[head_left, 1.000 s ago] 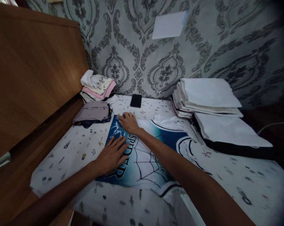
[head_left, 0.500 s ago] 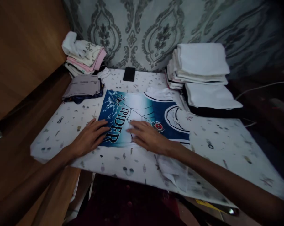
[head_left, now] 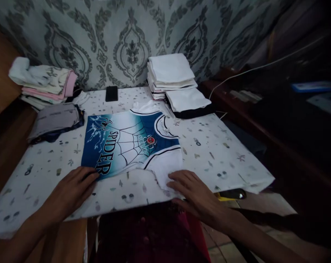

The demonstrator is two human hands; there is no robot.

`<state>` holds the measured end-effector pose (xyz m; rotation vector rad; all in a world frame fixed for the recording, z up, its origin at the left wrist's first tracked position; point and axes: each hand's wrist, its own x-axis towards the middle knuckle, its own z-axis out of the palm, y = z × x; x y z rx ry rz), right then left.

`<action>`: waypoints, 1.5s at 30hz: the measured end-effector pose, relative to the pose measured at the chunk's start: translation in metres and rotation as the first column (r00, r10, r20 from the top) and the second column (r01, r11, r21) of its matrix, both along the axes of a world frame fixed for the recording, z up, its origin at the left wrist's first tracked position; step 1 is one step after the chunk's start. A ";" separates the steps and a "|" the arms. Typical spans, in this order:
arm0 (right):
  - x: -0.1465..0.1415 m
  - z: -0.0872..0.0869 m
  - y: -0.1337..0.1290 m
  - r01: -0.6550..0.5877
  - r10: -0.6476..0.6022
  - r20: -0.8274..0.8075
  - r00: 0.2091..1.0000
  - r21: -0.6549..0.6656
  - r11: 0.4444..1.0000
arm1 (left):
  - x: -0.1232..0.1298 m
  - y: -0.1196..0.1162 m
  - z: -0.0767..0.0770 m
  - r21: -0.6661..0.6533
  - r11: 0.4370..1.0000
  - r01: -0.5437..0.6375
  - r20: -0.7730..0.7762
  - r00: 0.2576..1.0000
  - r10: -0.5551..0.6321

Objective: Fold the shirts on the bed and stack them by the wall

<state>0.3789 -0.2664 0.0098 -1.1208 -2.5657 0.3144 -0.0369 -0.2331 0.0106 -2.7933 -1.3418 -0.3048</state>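
Left hand [head_left: 73,188]: fingers lightly bent and near one another, tips at the near hem corner of the printed shirt [head_left: 127,140]; no pinch was visible. Right hand [head_left: 195,190]: fingers loosely spread, tips at the near white sleeve [head_left: 168,164]; whether the thumb gripped anything could not be told. The shirt lay flat on the patterned cloth [head_left: 209,160], hem towards the person's left, neckline towards the right. Judged from its look, the fabric was light, limp, perhaps slightly slippery, not fragile, and prone to creasing if dragged; the hem corner and the near shoulder or sleeve offered the best holds. Counts: one shirt; one dark flat object [head_left: 111,94]; two clothes piles at left, one mixed [head_left: 49,82], one grey-topped [head_left: 56,118]; two at right, one taller white-topped [head_left: 171,69], one lower [head_left: 187,99]. Layers within the piles could not be counted reliably.
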 end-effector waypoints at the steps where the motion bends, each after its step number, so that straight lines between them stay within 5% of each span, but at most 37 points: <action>1: 0.000 0.001 -0.001 -0.010 0.011 -0.014 1.000 0.003 1.000 | -0.001 0.001 0.002 -0.014 1.000 -0.016 -0.007 1.000 0.016; 8: 0.000 0.006 0.001 -0.054 0.052 -0.039 0.998 -0.066 0.996 | 0.007 0.020 0.026 -0.090 0.971 -0.223 -0.068 0.974 0.217; 11: -0.004 0.002 0.001 -0.038 0.038 -0.023 0.999 0.003 0.999 | 0.033 0.037 0.032 -0.123 0.978 -0.169 -0.029 0.986 0.167; 15: -0.009 -0.006 0.003 -0.023 0.023 0.006 1.000 0.035 0.999 | 0.055 0.069 0.023 -0.202 0.979 -0.008 0.060 0.998 0.021; 23: -0.007 -0.007 0.010 -0.062 0.062 -0.008 0.998 -0.015 0.998 | 0.026 0.115 0.010 -0.017 0.950 -0.311 0.013 0.950 0.311; 27: -0.006 -0.004 0.012 -0.082 0.081 -0.046 0.996 -0.032 0.996 | 0.060 0.097 0.014 -0.040 0.998 -0.044 0.178 0.983 0.051; 31: -0.003 -0.004 0.011 -0.035 0.035 -0.069 0.997 -0.010 0.999 | 0.101 0.063 0.015 0.015 0.973 0.231 0.206 0.951 -0.229; 40: 0.008 0.006 0.004 0.012 -0.013 -0.017 1.000 -0.012 1.000 | 0.171 0.027 0.011 0.178 0.856 0.486 -0.032 0.872 -0.488; 45: 0.019 -0.001 0.003 0.346 -0.358 -0.186 0.915 -0.097 0.933 | 0.200 0.025 0.018 0.030 0.764 0.645 -0.147 0.758 -0.635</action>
